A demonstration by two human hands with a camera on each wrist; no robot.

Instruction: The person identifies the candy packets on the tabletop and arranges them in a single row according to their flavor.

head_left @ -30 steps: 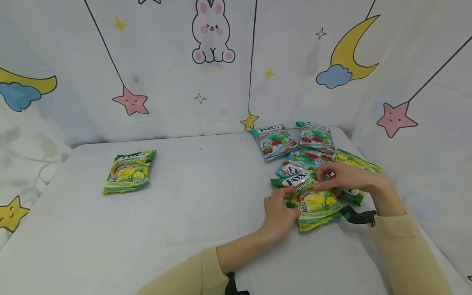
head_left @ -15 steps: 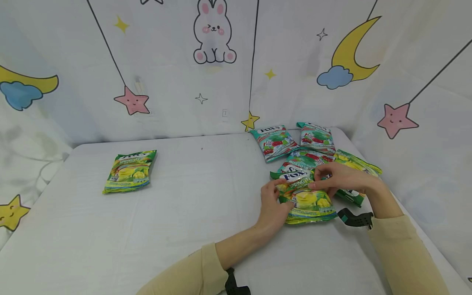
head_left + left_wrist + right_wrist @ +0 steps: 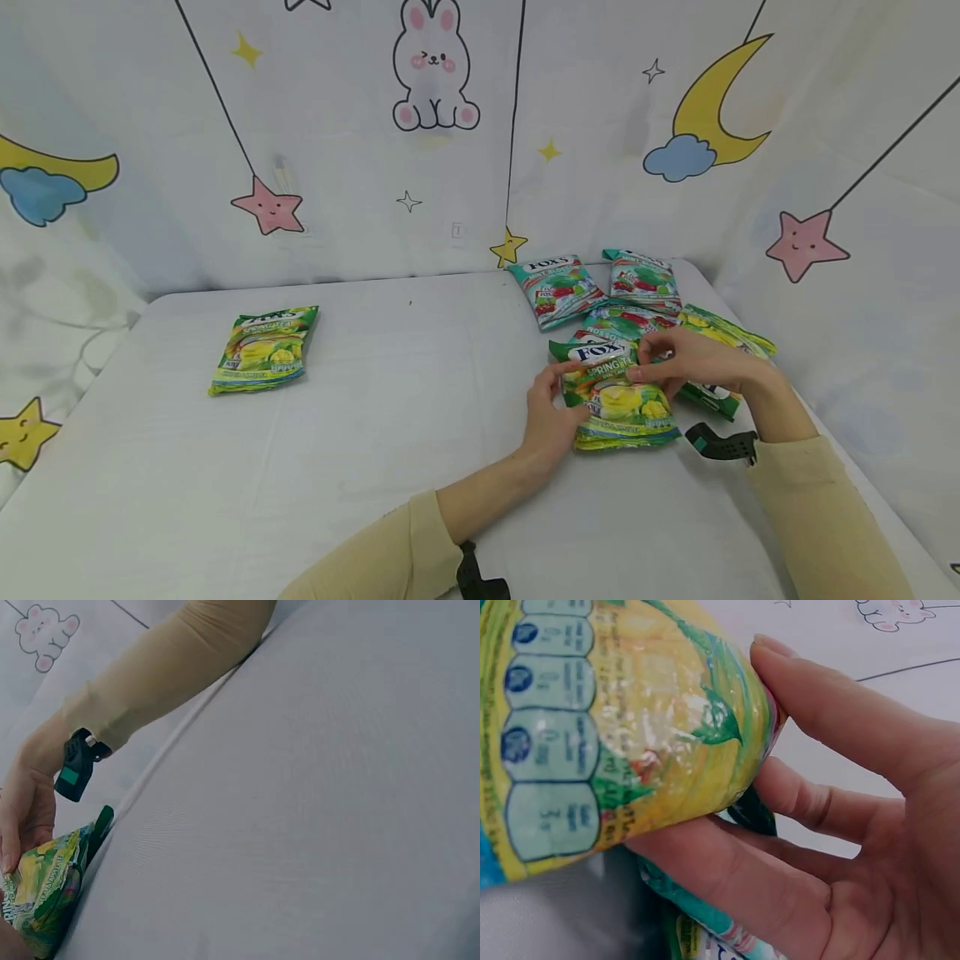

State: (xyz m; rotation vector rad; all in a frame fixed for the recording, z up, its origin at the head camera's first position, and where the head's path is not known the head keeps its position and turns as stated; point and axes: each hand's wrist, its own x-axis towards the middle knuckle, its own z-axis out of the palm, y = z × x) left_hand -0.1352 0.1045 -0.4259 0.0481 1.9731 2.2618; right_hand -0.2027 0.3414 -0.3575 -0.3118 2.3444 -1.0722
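Observation:
A yellow-green Fox's candy bag [image 3: 622,404] is held between both hands at the right side of the table, its printed front facing up. My left hand [image 3: 549,418] grips its left edge, fingers near the top corner and thumb lower down. The right hand [image 3: 699,363] pinches its right edge; in the right wrist view, the thumb [image 3: 840,705] is on one side of the bag and fingers are beneath it. Just behind are teal Fox's bags [image 3: 628,321], partly covered. Another yellow-green bag [image 3: 723,329] is partly hidden by the right hand and wrist.
Two more teal bags, one left [image 3: 558,290] and one right [image 3: 645,279], lie at the back right. A lone yellow-green bag [image 3: 266,350] lies at the left of the white-covered table [image 3: 360,433]. White printed curtains [image 3: 337,125] stand behind and beside it.
The held bag has moved slightly left and back, and its lower edge has swung left. My left hand has shifted left with it; the right hand has moved slightly left. The other bags stay put.

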